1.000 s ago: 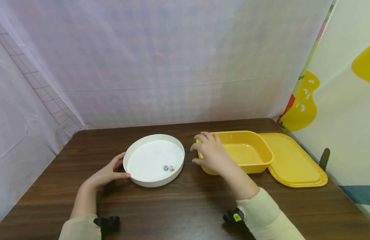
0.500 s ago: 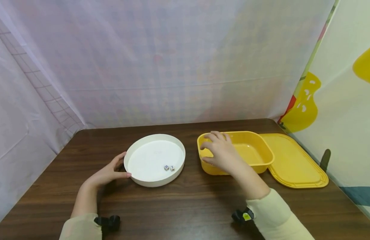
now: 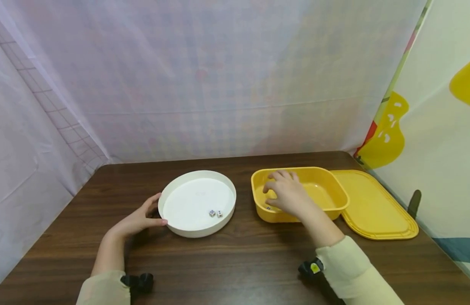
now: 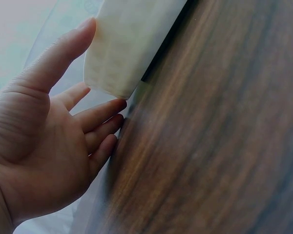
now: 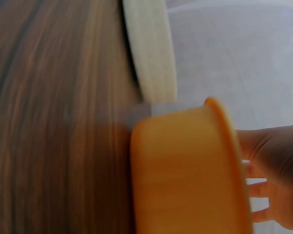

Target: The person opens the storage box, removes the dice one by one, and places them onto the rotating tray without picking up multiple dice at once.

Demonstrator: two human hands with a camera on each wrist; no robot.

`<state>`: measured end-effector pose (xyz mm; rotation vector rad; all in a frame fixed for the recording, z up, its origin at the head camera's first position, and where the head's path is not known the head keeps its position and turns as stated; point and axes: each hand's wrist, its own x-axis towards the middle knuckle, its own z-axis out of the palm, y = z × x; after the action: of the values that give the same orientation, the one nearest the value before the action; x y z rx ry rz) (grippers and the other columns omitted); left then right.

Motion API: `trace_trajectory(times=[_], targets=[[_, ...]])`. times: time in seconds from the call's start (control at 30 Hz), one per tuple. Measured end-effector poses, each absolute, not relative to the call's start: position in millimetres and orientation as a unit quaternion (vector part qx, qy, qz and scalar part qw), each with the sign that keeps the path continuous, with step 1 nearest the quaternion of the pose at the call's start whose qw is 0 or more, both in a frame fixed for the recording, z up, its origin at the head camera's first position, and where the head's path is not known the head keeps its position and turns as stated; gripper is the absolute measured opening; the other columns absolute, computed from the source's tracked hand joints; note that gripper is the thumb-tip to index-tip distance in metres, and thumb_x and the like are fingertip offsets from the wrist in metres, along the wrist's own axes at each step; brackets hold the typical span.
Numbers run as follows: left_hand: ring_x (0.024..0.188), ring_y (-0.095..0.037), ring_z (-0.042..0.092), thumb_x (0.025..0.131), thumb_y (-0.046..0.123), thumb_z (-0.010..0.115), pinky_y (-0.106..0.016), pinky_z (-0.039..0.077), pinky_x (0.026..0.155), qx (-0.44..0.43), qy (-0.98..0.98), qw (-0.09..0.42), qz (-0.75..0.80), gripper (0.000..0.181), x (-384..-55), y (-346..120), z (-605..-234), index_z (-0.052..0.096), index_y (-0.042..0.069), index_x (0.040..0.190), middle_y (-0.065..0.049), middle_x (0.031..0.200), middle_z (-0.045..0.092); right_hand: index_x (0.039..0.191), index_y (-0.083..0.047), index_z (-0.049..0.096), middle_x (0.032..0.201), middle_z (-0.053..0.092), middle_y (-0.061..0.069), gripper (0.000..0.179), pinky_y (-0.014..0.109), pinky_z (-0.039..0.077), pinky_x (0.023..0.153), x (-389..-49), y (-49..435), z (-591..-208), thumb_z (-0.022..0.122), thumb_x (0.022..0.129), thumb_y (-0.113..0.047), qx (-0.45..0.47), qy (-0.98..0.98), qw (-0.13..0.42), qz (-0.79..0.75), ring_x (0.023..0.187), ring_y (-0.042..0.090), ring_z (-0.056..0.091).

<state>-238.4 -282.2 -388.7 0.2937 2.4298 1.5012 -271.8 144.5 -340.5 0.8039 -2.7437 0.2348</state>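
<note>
My left hand (image 3: 134,220) steadies the left side of a round white tray (image 3: 181,199), its thumb at the rim and its straight fingers along the outer wall, as the left wrist view also shows. Two dice, one (image 3: 212,213) beside the other (image 3: 219,214), lie on the tray floor near the front right. Over the left part of a yellow rectangular box (image 3: 334,203), my right hand (image 3: 288,195) is spread with loosely bent fingers. Below its thumb, inside the box, a small blue-dotted die (image 3: 268,208) shows. The box wall hides part of this hand in the right wrist view.
A flat yellow lid (image 3: 380,207) lies right of the box, partly behind it. All stand on a dark wooden table (image 3: 219,267). A pale cloth (image 3: 219,84) hangs behind the table, and a patterned sheet (image 3: 433,169) borders its right side.
My right hand has moved right, from the box's left rim to over its inside, and a die has come into view below it. My left hand and the tray hold still.
</note>
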Motion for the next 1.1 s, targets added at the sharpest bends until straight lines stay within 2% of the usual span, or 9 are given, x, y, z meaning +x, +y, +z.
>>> trace_trajectory(times=[0.37,0.53,0.83,1.1], targets=[[0.14,-0.046,0.008,0.083,0.022,0.075,-0.067,0.011,0.103,0.098,0.838,0.138,0.519,0.103,-238.8,-281.3,-387.8,0.001,0.009,0.154,-0.034,0.151,0.01,0.084,-0.02,0.071,0.12,0.059,0.013,0.015,0.067,0.027,0.096,-288.4,149.1,-346.6,0.081,0.076,-0.029,0.312,-0.946,0.081,0.037,0.118,0.038,0.045],[0.139,-0.046,0.009,0.083,0.023,0.075,-0.067,0.012,0.103,0.1,0.84,0.137,0.515,0.103,-238.9,-281.3,-387.9,0.002,0.009,0.154,-0.034,0.151,0.011,0.081,-0.022,0.07,0.121,0.059,0.013,0.01,0.066,0.029,0.094,-291.1,144.7,-348.0,0.079,0.076,-0.022,0.34,-0.938,0.062,0.02,0.118,0.038,0.045],[0.139,-0.046,0.01,0.083,0.022,0.075,-0.067,0.012,0.104,0.099,0.838,0.136,0.519,0.102,-239.0,-282.9,-388.9,0.002,0.009,0.154,-0.034,0.151,0.011,0.078,-0.023,0.069,0.127,0.056,0.015,0.011,0.065,0.028,0.096,-297.0,135.0,-346.7,0.074,0.077,-0.013,0.341,-0.94,0.01,0.01,0.122,0.039,0.042],[0.139,-0.046,0.009,0.083,0.022,0.075,-0.067,0.013,0.103,0.099,0.838,0.139,0.518,0.103,-240.0,-283.1,-389.6,0.001,0.009,0.154,-0.033,0.151,0.01,0.068,-0.024,0.065,0.122,0.058,0.014,0.021,0.065,0.032,0.09,-297.4,128.5,-346.5,0.067,0.076,-0.004,0.356,-0.934,0.003,-0.011,0.118,0.04,0.044]])
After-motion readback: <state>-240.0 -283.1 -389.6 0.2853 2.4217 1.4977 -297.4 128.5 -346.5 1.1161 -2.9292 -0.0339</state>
